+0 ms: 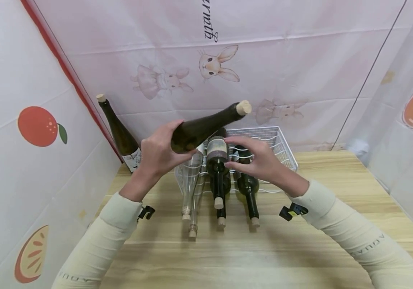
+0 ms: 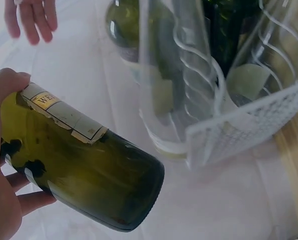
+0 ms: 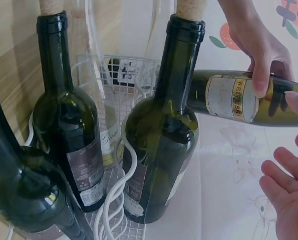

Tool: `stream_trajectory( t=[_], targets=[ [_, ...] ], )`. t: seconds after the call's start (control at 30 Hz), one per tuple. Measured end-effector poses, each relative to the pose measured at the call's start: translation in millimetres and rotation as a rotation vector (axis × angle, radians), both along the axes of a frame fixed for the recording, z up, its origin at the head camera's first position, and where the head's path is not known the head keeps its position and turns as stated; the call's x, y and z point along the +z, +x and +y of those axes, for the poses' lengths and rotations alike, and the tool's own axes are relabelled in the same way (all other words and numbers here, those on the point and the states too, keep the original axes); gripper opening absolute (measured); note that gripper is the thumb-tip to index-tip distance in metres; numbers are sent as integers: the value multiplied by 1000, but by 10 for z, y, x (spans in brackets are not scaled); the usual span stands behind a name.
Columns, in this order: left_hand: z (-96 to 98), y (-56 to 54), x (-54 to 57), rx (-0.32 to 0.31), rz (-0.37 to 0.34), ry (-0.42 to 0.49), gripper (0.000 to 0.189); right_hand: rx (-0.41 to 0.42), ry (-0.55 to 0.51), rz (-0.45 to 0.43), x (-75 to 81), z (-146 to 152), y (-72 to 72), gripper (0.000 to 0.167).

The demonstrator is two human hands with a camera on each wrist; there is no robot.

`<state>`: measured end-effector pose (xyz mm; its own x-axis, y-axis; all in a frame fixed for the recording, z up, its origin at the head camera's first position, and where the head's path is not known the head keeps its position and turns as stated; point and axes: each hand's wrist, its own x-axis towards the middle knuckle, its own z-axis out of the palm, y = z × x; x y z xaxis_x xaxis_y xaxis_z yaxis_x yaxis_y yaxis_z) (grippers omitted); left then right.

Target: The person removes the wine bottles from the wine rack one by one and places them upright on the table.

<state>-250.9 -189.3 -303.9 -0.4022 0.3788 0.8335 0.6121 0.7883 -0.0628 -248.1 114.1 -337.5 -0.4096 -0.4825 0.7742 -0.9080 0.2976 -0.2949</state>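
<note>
My left hand [image 1: 157, 150] grips a corked dark green wine bottle [image 1: 210, 126] by its body, holding it tilted above the rack with the cork end up and to the right. Its torn pale label [image 3: 233, 97] shows in the right wrist view. Beside it my right hand [image 1: 258, 160] is held with thumb and fingers spread and nothing between them. Below is a white wire rack [image 1: 288, 150] with wavy dividers. In it lie a labelled green bottle [image 1: 217, 158], another dark bottle [image 1: 248, 184] and clear corked bottles [image 1: 191, 176], necks toward me.
A tall corked bottle [image 1: 120, 128] with a patterned label stands at the back left, close to the wall. The rack sits on a wooden table [image 1: 228, 261] against a pink printed curtain [image 1: 286, 72]. White printed sheets [image 1: 4, 172] hang on both sides.
</note>
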Motion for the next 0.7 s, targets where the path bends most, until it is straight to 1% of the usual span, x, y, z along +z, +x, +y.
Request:
stream_trajectory(
  t=[0.07,0.13,0.4,0.57,0.7],
  targets=[
    [-53,-26,-40,10,-9,32,86,3,11,49,-23,0,-23,67],
    [-97,-52,-78,22,-27,60,86,2,22,73,-39,2,-42,66],
    [-223,-151,-212,69,-127,191,86,-18,98,77,-55,27,-72,65],
    [-292,-190,-268,98,-210,268,88,-4,137,108,-73,35,-100,64],
    [-358,-211,-337,125,-255,315,88,16,165,137,-107,41,-138,63]
  ],
)
